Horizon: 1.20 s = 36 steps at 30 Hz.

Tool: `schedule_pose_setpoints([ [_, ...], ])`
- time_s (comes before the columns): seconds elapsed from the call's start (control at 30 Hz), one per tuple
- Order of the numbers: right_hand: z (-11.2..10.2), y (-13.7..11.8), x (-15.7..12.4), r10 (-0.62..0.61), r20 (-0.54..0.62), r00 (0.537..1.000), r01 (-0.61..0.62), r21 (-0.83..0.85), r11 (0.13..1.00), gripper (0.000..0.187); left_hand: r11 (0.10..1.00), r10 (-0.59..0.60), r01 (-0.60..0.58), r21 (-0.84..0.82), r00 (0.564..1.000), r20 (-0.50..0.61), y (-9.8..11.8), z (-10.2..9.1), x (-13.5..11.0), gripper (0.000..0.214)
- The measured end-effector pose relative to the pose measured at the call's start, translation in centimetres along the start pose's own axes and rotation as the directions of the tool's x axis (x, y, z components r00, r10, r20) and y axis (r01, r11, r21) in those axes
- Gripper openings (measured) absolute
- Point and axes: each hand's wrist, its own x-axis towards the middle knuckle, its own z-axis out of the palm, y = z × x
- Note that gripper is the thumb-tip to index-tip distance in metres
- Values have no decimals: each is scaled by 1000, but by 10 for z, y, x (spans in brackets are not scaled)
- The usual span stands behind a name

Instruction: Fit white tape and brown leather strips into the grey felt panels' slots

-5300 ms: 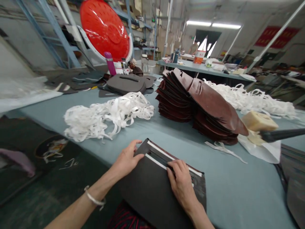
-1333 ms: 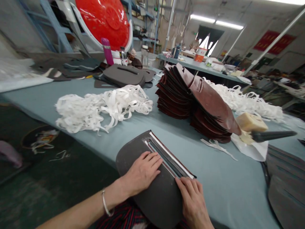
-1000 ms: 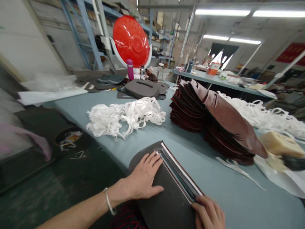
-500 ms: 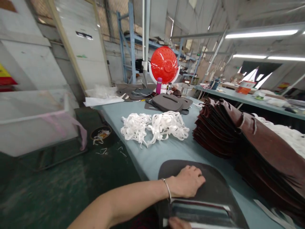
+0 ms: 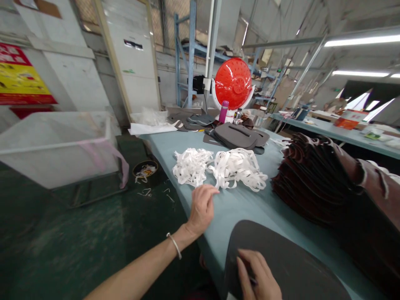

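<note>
My left hand (image 5: 202,210), with a bangle at the wrist, hangs over the near edge of the blue-covered table. Its fingers point right, loosely bent and apart, close to the front of two tangled heaps of white tape, a left heap (image 5: 192,166) and a right heap (image 5: 239,168). No tape shows in it. At the bottom, my right hand (image 5: 259,275) is over a dark grey rounded panel (image 5: 287,258), thumb and fingers closed. A small dark thing shows between them, too hidden to name. The panel lies flat and runs out of view below.
A thick stack of dark brown pieces (image 5: 318,183) takes up the table's right side. Grey cut panels (image 5: 236,135), a purple bottle (image 5: 223,111) and a red round heater (image 5: 233,83) stand farther back. Left on the floor are a white bin (image 5: 59,154) and a scrap bucket (image 5: 145,168).
My left hand has lifted off the grey panel and moved left and forward to the white tape. My right hand shows more fully over the panel. The view has turned left.
</note>
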Motion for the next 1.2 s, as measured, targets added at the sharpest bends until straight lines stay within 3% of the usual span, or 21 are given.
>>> schedule_pose_setpoints([
  [0.1,26,-32,61,30,82,996,-37,84,996,19,986,-78,105,129,976,-201,-32,-19,7,27],
  [0.23,75,-63,134,29,154,988,-18,-70,997,20,967,-86,143,209,962,-259,-56,-25,10,35],
  [0.37,110,-70,175,27,266,964,55,-299,953,18,952,-25,54,302,995,-100,-65,-19,9,39],
  [0.47,110,-65,172,15,300,954,89,-328,940,16,919,-40,2,393,995,90,-70,-14,12,45],
  [0.57,86,-55,141,43,266,963,45,-315,948,19,867,-111,22,498,982,151,-76,-13,19,48],
  [0.7,39,-35,79,112,232,966,-65,-204,977,21,811,-142,-21,585,962,232,-84,-11,28,37],
  [0.87,-22,11,2,210,174,962,-203,-59,977,23,799,-178,-25,601,944,276,-94,-6,45,30],
  [0.93,-51,34,-25,337,151,929,-329,-74,941,22,804,-189,-29,594,935,301,-98,-8,53,29],
  [1.03,-94,60,-56,556,99,825,-543,-135,829,20,820,-198,-38,571,917,346,-92,-15,57,31],
  [1.13,-119,66,-73,679,12,734,-673,-118,730,22,832,-198,-21,554,922,332,-62,-19,37,36],
  [1.2,-121,61,-76,698,-14,716,-697,-71,714,23,849,-168,-19,529,939,302,-29,-18,10,36],
])
